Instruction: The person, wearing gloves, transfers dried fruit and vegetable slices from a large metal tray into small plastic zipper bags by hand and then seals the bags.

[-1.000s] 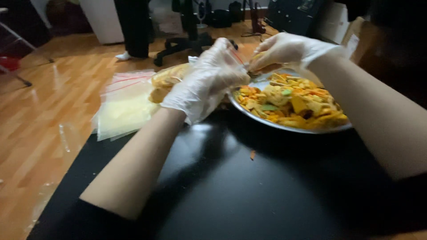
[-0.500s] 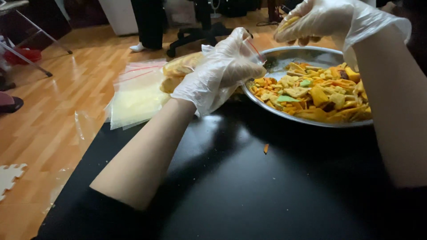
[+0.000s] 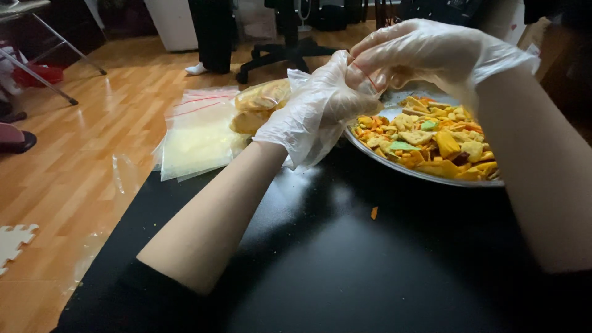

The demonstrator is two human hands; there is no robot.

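Both hands wear thin clear plastic gloves and meet above the near-left rim of the metal bowl [image 3: 431, 176], which serves as the reference point here. The left hand [image 3: 314, 114] is closed in a pinching grip on the top edge of a clear zip bag [image 3: 262, 105], partly filled with yellow-orange snacks; the bag lies just left of the bowl, at the far edge of the black desk [image 3: 345, 265]. The right hand [image 3: 425, 52] hovers over the bowl's far-left side, fingers pressed together against the same bag edge, touching the left hand's fingertips. What the right fingers enclose beyond the bag edge cannot be told.

The bowl holds mixed snacks [image 3: 431, 135], mostly orange and yellow with a few green pieces. One orange crumb [image 3: 374, 213] lies on the desk, near the bowl on its near side. A stack of empty zip bags [image 3: 197, 132] overhangs the desk edge, well left of the bowl, beyond the filled bag. Wooden floor [image 3: 80, 160] lies further left.
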